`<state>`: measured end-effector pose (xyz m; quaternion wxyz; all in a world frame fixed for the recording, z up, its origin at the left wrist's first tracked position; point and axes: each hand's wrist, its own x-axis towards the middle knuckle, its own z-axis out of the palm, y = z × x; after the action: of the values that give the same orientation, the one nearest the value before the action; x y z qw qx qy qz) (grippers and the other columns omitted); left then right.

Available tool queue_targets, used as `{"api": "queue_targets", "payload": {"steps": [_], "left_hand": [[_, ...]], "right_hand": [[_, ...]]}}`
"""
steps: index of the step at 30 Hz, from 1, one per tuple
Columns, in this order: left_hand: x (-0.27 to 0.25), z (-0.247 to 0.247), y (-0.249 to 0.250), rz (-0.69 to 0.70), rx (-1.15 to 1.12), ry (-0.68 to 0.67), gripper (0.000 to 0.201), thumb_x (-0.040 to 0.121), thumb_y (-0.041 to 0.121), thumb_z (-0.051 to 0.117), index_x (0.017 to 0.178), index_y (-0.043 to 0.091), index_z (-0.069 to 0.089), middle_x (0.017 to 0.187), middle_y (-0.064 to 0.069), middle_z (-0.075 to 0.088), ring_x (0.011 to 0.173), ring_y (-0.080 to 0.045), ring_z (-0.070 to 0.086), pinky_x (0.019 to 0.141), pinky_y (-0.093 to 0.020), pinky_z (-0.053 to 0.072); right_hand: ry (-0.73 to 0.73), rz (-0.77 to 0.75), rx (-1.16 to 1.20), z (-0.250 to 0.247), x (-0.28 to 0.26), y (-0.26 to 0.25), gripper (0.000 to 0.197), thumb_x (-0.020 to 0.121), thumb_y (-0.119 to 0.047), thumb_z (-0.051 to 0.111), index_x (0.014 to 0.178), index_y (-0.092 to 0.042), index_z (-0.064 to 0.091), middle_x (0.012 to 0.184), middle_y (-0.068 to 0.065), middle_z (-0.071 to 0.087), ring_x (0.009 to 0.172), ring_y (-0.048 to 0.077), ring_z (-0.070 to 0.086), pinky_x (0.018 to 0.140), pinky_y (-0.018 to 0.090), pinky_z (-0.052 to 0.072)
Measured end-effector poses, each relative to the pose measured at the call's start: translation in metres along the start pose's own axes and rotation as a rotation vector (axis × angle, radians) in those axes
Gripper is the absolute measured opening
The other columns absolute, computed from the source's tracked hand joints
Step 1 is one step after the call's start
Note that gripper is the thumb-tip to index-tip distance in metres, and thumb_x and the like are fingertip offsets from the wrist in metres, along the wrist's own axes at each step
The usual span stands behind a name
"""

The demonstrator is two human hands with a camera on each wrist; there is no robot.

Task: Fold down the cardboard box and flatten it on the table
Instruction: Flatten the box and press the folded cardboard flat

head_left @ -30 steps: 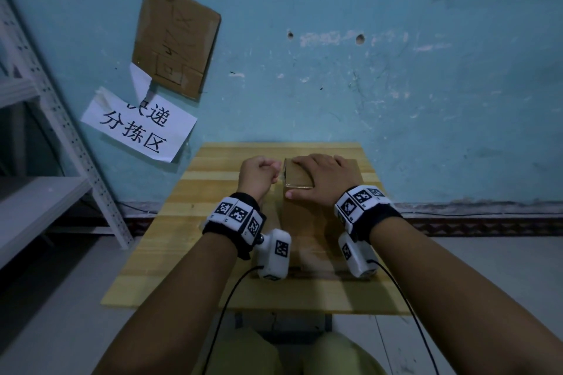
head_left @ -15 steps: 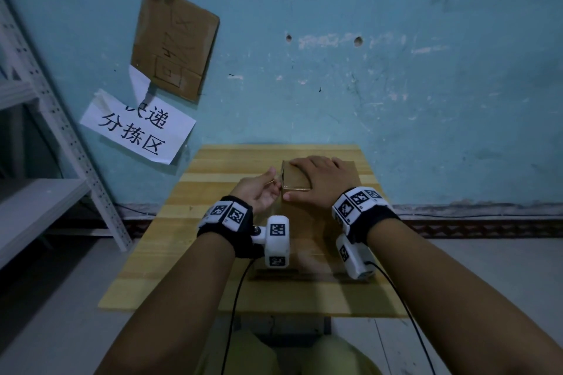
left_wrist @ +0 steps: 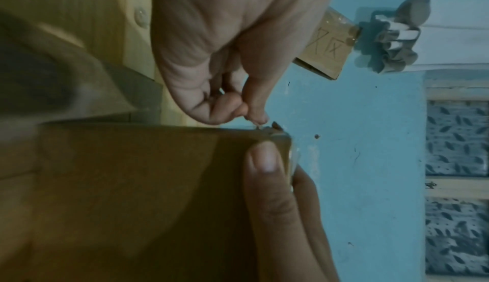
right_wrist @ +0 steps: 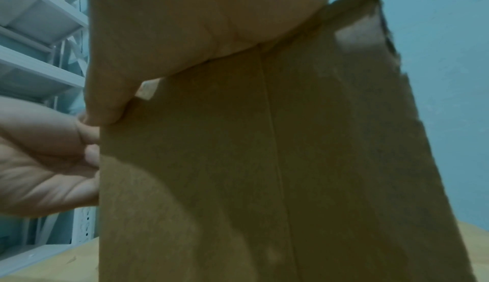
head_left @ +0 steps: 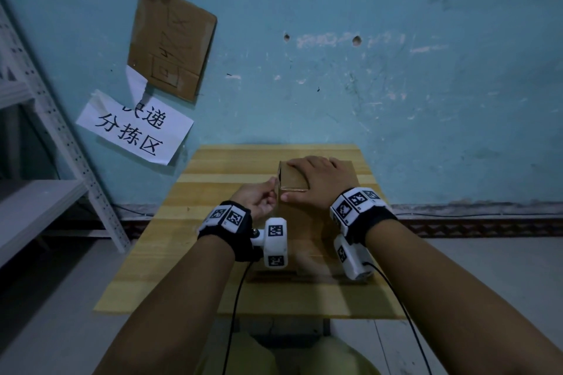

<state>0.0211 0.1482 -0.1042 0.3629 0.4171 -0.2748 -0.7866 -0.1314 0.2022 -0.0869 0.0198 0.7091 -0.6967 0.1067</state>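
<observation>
A brown cardboard box [head_left: 294,181] stands upright on the wooden table [head_left: 170,253], near its far side. My right hand [head_left: 320,179] lies flat across the box top, its thumb [left_wrist: 264,159] pressed on the near face. My left hand [head_left: 259,201] is at the box's upper left corner. In the left wrist view its thumb and forefinger [left_wrist: 255,117] pinch a small pale bit there, which looks like a tape end. The right wrist view shows the box's near face [right_wrist: 291,161] with a centre seam, my right palm [right_wrist: 185,25] above and my left hand [right_wrist: 39,161] beside it.
The table stands against a blue wall. White metal shelving [head_left: 45,192] is to the left. A paper sign [head_left: 134,131] and a cardboard piece [head_left: 173,39] hang on the wall. Bare tabletop lies left of and in front of the box.
My left hand has come down from a fist beside the box top, turned palm up, and now pinches at the box's left corner. The right hand stays on top.
</observation>
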Motion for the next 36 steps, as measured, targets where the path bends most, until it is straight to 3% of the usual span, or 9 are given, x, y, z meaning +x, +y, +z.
{"api": "queue_targets", "payload": {"steps": [5, 10, 14, 19, 24, 27, 29, 32, 36], "left_hand": [[-0.004, 0.011, -0.003, 0.415, 0.488, 0.268, 0.027, 0.085, -0.002, 0.061, 0.062, 0.009, 0.052, 0.045, 0.0, 0.053, 0.04, -0.01, 0.045, 0.044, -0.019, 0.042], [-0.004, 0.009, -0.004, 0.634, 0.638, 0.329, 0.019, 0.08, 0.003, 0.069, 0.065, 0.009, 0.058, 0.062, 0.002, 0.054, 0.055, -0.011, 0.051, 0.05, -0.015, 0.046], [-0.007, 0.01, -0.009, 0.64, 0.516, 0.208, 0.027, 0.089, 0.004, 0.058, 0.062, 0.009, 0.06, 0.055, -0.003, 0.051, 0.044, -0.006, 0.047, 0.05, -0.017, 0.043], [-0.012, 0.01, 0.0, 0.441, 0.427, 0.089, 0.027, 0.092, -0.004, 0.046, 0.069, 0.004, 0.056, 0.069, -0.006, 0.056, 0.064, -0.013, 0.053, 0.059, -0.019, 0.048], [-0.009, 0.007, 0.006, 0.303, 0.414, 0.009, 0.016, 0.09, -0.009, 0.049, 0.078, 0.0, 0.055, 0.077, -0.009, 0.057, 0.073, -0.014, 0.057, 0.087, -0.031, 0.05], [-0.008, 0.005, 0.007, 0.323, 0.449, 0.04, 0.025, 0.087, -0.009, 0.055, 0.112, -0.012, 0.052, 0.08, -0.009, 0.058, 0.072, -0.014, 0.056, 0.079, -0.023, 0.051], [-0.007, 0.004, 0.008, 0.322, 0.501, 0.052, 0.033, 0.087, -0.009, 0.054, 0.119, -0.013, 0.05, 0.076, -0.007, 0.057, 0.065, -0.012, 0.053, 0.057, -0.013, 0.051], [-0.005, 0.001, 0.004, 0.369, 0.626, 0.138, 0.026, 0.086, -0.008, 0.055, 0.111, -0.014, 0.058, 0.068, -0.005, 0.055, 0.053, -0.011, 0.047, 0.046, -0.015, 0.044], [-0.009, -0.004, -0.002, 0.593, 1.01, 0.287, 0.02, 0.082, -0.005, 0.06, 0.069, 0.01, 0.06, 0.068, 0.0, 0.055, 0.075, -0.017, 0.053, 0.068, -0.024, 0.043]], "right_hand": [[-0.02, -0.004, -0.003, 0.0, -0.001, 0.001, 0.079, 0.075, -0.076, 0.045, 0.141, -0.037, 0.025, 0.148, -0.001, 0.034, 0.137, 0.022, 0.031, 0.114, 0.046, 0.017], [-0.014, -0.001, -0.004, 0.0, -0.002, 0.001, 0.08, 0.075, -0.076, 0.045, 0.141, -0.036, 0.025, 0.148, -0.001, 0.033, 0.137, 0.023, 0.03, 0.115, 0.047, 0.016], [-0.008, 0.008, -0.005, 0.002, -0.001, 0.001, 0.081, 0.074, -0.076, 0.045, 0.142, -0.036, 0.025, 0.149, -0.001, 0.033, 0.137, 0.022, 0.03, 0.115, 0.047, 0.015], [-0.004, -0.001, 0.005, 0.002, -0.002, 0.001, 0.08, 0.075, -0.075, 0.046, 0.141, -0.036, 0.025, 0.148, -0.001, 0.034, 0.137, 0.023, 0.03, 0.115, 0.047, 0.014], [0.001, -0.004, 0.001, 0.0, -0.001, 0.001, 0.08, 0.075, -0.075, 0.047, 0.141, -0.035, 0.027, 0.148, 0.0, 0.035, 0.137, 0.023, 0.031, 0.115, 0.046, 0.015], [-0.002, 0.002, -0.001, 0.0, -0.001, 0.0, 0.079, 0.075, -0.075, 0.047, 0.141, -0.036, 0.027, 0.148, -0.001, 0.035, 0.137, 0.022, 0.031, 0.114, 0.046, 0.016], [0.001, 0.004, -0.006, 0.001, 0.0, 0.0, 0.079, 0.075, -0.074, 0.047, 0.141, -0.036, 0.027, 0.147, -0.001, 0.035, 0.136, 0.022, 0.032, 0.114, 0.045, 0.016], [0.004, 0.001, -0.011, 0.001, 0.002, 0.002, 0.079, 0.074, -0.076, 0.046, 0.14, -0.037, 0.027, 0.147, -0.002, 0.036, 0.136, 0.021, 0.033, 0.113, 0.045, 0.018], [0.003, 0.0, -0.023, 0.002, 0.003, 0.001, 0.08, 0.073, -0.077, 0.045, 0.14, -0.038, 0.027, 0.147, -0.002, 0.037, 0.136, 0.021, 0.033, 0.113, 0.045, 0.019]]}}
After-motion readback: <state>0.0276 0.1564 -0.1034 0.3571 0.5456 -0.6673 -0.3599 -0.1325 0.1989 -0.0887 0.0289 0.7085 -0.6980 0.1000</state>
